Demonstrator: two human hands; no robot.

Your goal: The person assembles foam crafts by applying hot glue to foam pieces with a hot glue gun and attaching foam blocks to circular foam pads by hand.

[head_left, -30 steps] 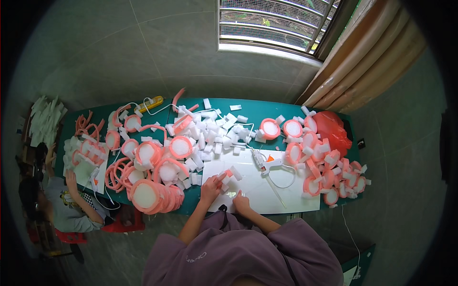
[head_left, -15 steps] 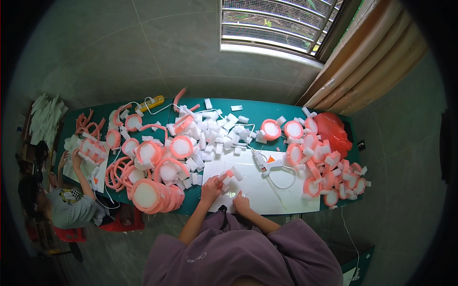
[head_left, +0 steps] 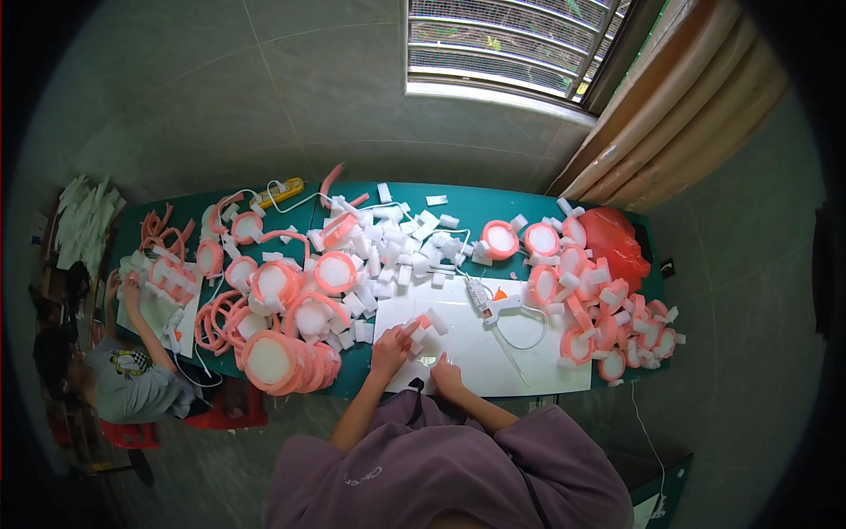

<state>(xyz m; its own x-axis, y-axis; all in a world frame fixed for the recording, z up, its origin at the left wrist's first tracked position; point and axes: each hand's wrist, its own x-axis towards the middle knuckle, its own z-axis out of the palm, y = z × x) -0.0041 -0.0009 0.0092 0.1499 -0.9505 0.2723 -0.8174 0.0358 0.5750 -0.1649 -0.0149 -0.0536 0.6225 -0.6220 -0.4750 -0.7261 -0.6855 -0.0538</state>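
We're at a green table [head_left: 458,204] with a white sheet [head_left: 493,348] laid over it as a work surface. Pink foam rings [head_left: 273,357] are stacked left, loose white foam blocks [head_left: 388,247] heaped centre within reach, glue gun [head_left: 498,304] parked on the sheet. Our left hand [head_left: 390,346] pinches a small foam piece [head_left: 421,324], fingers closed on it; our right hand [head_left: 446,375] rests beside it, grip too small to tell

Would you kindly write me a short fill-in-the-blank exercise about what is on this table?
1. The glue gun lies on a ____ sheet on the table.
2. The table's top is ____ in colour.
3. The left hand and right hand work on a small white foam block over the ____.
4. The red bag sits at the table's ____ end.

Missing words: white; green; sheet; right
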